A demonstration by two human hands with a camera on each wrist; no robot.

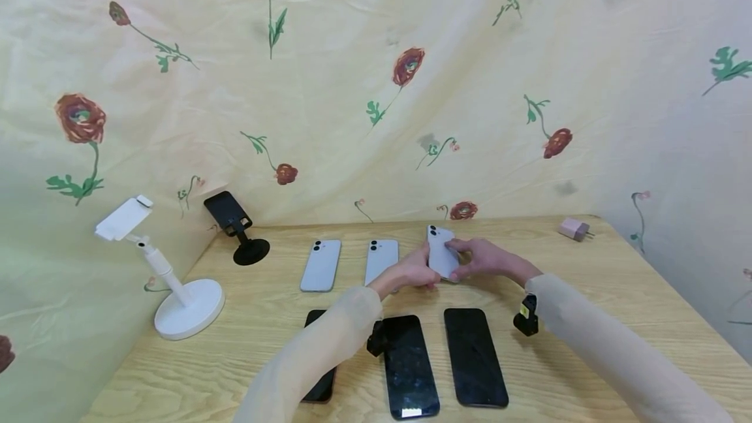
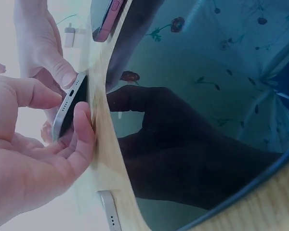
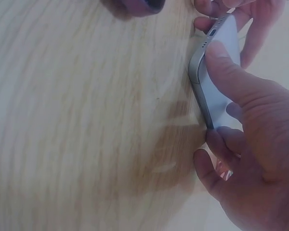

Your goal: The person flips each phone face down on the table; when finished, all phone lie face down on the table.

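Observation:
Both hands hold one white smartphone (image 1: 440,250) by its two sides, back with camera lenses facing up, at the back of the table. My left hand (image 1: 414,270) pinches its left edge, thumb above and fingers beneath in the left wrist view, where the bottom edge with the charging port (image 2: 71,92) shows. On the opposite edge my right hand (image 1: 484,258) grips it, its thumb (image 3: 226,62) lying over the back near the port end. The phone is tilted, close over the wood. Left of it lies another white phone (image 1: 380,258), partly behind my left wrist.
A third white phone (image 1: 320,266) lies farther left. Nearer me are several dark phones, screens up: one (image 1: 320,386) partly under my left sleeve, one (image 1: 411,371) central, one (image 1: 476,358) right. Standing left are a white phone stand (image 1: 189,309) and a black one (image 1: 251,251); a plug charger (image 1: 573,228) lies back right.

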